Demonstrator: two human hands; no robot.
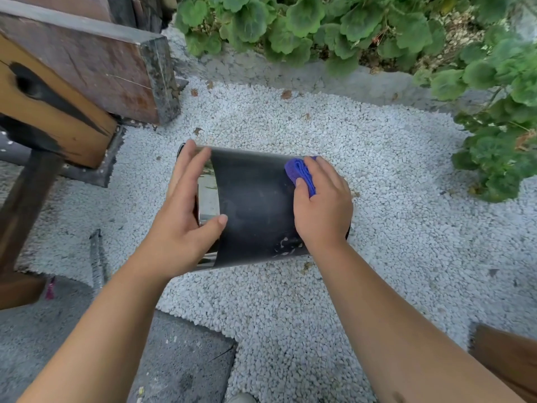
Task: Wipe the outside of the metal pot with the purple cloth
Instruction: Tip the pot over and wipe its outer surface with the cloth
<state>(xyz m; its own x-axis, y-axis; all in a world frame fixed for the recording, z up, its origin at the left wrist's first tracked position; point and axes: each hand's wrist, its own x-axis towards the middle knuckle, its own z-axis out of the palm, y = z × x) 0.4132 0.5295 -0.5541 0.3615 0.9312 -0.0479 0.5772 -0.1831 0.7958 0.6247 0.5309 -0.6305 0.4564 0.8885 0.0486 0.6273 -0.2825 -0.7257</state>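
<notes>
Sideways, metal pot [255, 207], axis left-right.

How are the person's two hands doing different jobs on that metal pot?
The left hand lies with straight fingers spread over the shiny end of the metal pot, steadying it; the right hand curls round the purple cloth. The left hand touches the metal bare, while the right hand presses the cloth against the dark side. Both rest on the pot, held above the white gravel.

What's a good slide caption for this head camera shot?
Left hand steadies the metal pot while right hand presses the purple cloth against it.
</notes>
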